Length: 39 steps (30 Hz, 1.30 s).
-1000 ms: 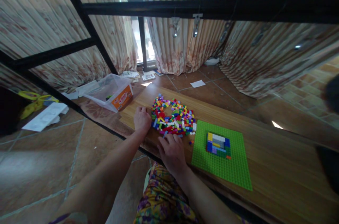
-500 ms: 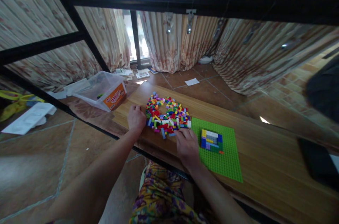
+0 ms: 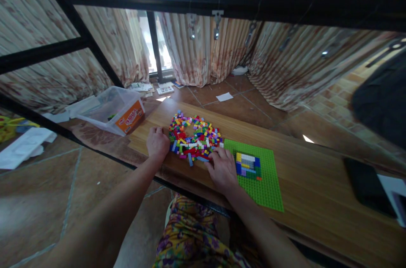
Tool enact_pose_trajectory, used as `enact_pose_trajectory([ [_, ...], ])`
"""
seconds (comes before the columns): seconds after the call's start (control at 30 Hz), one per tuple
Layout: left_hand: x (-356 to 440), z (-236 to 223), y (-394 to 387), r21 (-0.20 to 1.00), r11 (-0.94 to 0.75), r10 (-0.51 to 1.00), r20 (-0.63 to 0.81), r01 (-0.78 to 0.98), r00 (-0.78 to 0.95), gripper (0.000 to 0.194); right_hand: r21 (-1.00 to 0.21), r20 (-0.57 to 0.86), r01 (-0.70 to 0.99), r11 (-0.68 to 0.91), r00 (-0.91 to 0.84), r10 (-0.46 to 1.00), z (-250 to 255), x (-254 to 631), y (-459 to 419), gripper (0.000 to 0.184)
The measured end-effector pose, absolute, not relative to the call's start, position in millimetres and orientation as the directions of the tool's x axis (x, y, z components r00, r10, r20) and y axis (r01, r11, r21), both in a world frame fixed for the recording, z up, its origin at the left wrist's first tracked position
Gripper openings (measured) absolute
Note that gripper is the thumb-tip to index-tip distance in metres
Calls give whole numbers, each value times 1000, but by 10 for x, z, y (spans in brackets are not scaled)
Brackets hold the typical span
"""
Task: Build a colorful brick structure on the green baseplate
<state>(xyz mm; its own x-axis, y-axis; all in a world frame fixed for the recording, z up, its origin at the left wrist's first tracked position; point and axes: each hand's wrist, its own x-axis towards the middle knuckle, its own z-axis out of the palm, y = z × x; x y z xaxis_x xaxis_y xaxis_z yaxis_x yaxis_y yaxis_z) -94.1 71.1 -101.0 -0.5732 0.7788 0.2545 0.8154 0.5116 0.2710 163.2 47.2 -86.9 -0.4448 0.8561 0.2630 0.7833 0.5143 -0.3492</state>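
Long striped curtains point(image 3: 196, 52) hang behind a black metal frame point(image 3: 203, 1), above a brown tiled floor point(image 3: 104, 162) and a long wood-grain table point(image 3: 311, 175). On the table, toward its left end, lies a loose heap of small multicoloured plastic bricks point(image 3: 196, 137). They look light, stiff and smooth, apt to skid when nudged; a pinch across a brick's flat sides should serve best. The left hand point(image 3: 157, 143) rests at the heap's left edge, fingers curled; I cannot tell whether its grip holds anything. The right hand point(image 3: 223, 168) is at the near right edge, fingers bent down toward the bricks, its grip narrow (any brick under the fingertips would be hidden). Just right of the heap lies a square green studded baseplate point(image 3: 269, 187), bearing a low, roughly rectangular multicoloured brick build point(image 3: 249, 165); the baseplate looks thin, best taken by its rim. Farther out, a clear plastic box point(image 3: 112, 123) with an orange label point(image 3: 130, 116) stands by the table's left end, and a flat black object point(image 3: 364, 187) lies toward the right.
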Motion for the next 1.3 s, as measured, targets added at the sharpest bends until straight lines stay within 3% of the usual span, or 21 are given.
enact_pose_trajectory([
  [0.2,-943,-1008,709,270,507,784,250,819,-568,35,-402,253,770,496,-427,868,-896,1668,478,22],
  [0.77,-937,-1008,709,267,514,782,245,815,-574,36,-508,302,728,460,-350,887,-947,1701,451,3],
  [0.93,-941,-1013,710,277,508,781,254,816,-571,36,-573,284,708,413,-301,910,-920,1683,440,8],
  [1.03,-938,-1005,705,284,508,780,247,813,-574,36,-714,253,621,324,-203,946,-903,1685,428,11],
  [1.17,-937,-1001,713,318,504,776,243,803,-583,36,-922,124,357,147,-88,988,-886,1706,421,18],
  [1.3,-969,-999,734,414,510,734,249,754,-632,35,-987,26,160,33,-45,999,-847,1720,428,25],
])
